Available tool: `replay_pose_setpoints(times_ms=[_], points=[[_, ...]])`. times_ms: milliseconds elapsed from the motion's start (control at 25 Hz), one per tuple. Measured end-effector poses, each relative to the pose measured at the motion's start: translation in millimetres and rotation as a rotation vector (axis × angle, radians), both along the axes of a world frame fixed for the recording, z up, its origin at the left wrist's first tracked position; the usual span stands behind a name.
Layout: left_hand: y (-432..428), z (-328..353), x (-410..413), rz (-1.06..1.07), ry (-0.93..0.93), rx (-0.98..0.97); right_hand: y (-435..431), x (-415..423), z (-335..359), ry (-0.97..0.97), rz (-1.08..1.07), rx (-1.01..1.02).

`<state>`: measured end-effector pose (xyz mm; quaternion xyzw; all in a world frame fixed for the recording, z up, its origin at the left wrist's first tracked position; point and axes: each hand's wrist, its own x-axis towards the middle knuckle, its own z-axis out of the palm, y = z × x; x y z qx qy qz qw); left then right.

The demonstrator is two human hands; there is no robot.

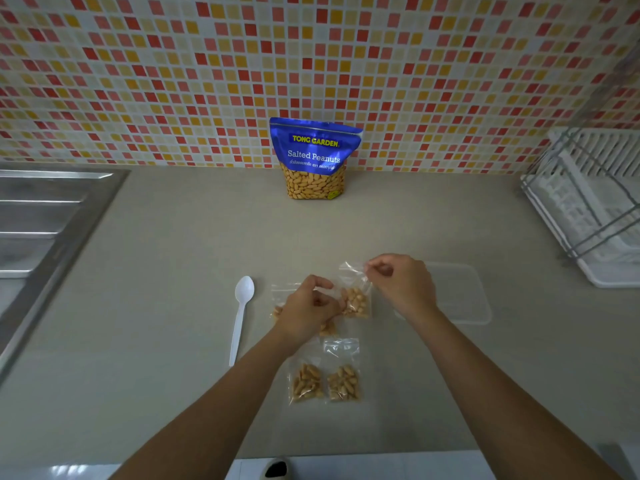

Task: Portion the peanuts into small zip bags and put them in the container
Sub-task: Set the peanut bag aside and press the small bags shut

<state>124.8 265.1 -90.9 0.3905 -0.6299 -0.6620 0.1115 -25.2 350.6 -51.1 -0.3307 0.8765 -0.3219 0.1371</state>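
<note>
Your left hand (309, 304), right hand (399, 283) pinch bag (352, 278) top; if seal incomplete, peanuts (355, 301) may spill reaching container (464, 295).

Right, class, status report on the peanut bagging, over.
Left grip and right grip pinch top of one zip bag. Two filled bags lie nearer. Nothing between bag and container.

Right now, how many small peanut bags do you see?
4. One bag is pinched between left hand and right hand; a second bag lies under the left hand; two bags lie nearer, side by side. Others may be hidden.
</note>
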Motion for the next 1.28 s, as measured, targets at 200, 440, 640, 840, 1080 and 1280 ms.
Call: replay_pose_setpoints(times_ms=[200, 440, 640, 840, 1080, 1280], points=[[18, -19, -15, 0.020, -0.333, -0.373, -19, -2, -33, 0.404, 0.104, 0.387], [21, -8, -21, -0.119, -0.469, -0.766, -21, -4, -45, 0.561, 0.249, 0.566], [24, -10, 39, 0.111, -0.385, -0.680, 30, 41, -45, 0.236, 0.169, 0.090], [68, -36, 74, 0.016, -0.481, -0.735, 66, 89, -76, -0.085, 0.014, 0.269], [79, -47, 81, 0.042, -0.466, -0.904, 75, 91, -83, -0.282, -0.108, 0.110], [78, -34, 73, -0.002, -0.272, -0.808, 87, 88, -77, -0.607, -0.163, -0.161]])
